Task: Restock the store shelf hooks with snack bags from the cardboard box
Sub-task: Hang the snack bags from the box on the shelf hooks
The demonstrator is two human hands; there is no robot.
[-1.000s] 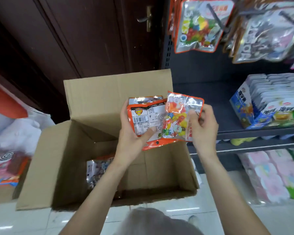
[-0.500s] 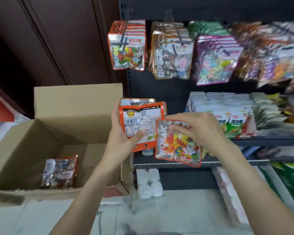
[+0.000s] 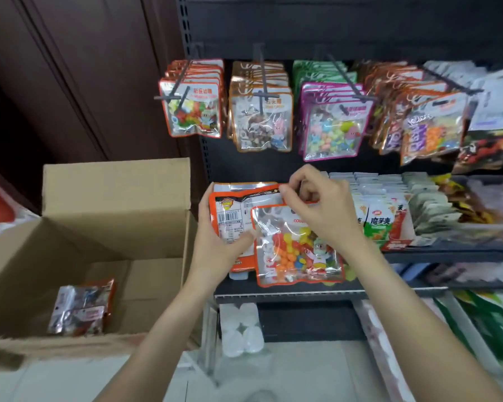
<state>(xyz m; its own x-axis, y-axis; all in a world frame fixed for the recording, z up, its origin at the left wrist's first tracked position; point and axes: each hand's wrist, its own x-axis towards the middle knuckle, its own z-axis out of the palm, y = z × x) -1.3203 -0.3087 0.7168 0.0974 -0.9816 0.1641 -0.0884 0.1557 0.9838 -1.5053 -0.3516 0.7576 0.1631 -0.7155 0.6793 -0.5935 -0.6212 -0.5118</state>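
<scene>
Head view: only one camera, looking down past both forearms at shelf and box.
Left hand (image 3: 215, 242): gripped a small stack (image 3: 230, 216) of orange-edged bags, backs and barcode toward the wearer, thumb across the front, held before the shelf edge (image 3: 288, 295).
Right hand (image 3: 323, 210): curled fingers pinched the top edge of one bag (image 3: 296, 250), clear-fronted with coloured sweets, its left side overlapping the stack.
Change: a second earlier both hands held the bags over the box; half a second earlier the right hand had the single bag lower and tilted. By this moment it had turned upright, front outward, gripped near its hang slot, and the view had swung up to take in the hooks.
Hooks: leftmost hook (image 3: 180, 92) carried matching orange-edged bags (image 3: 193, 111), above and to the left of the hands, well apart from the held bag.
Box (image 3: 114, 192): open on the floor at left, with a few bags (image 3: 80, 309) lying in its bottom.
Meaning: the picking looked finished for this handful; hanging seemed about to start, one bag at a time.
Next, as a guess: raise the single bag to the leftmost hook and thread the slot over its tip.
Risk: the slot was hidden by fingers, so lining it up might take a feel.
</scene>
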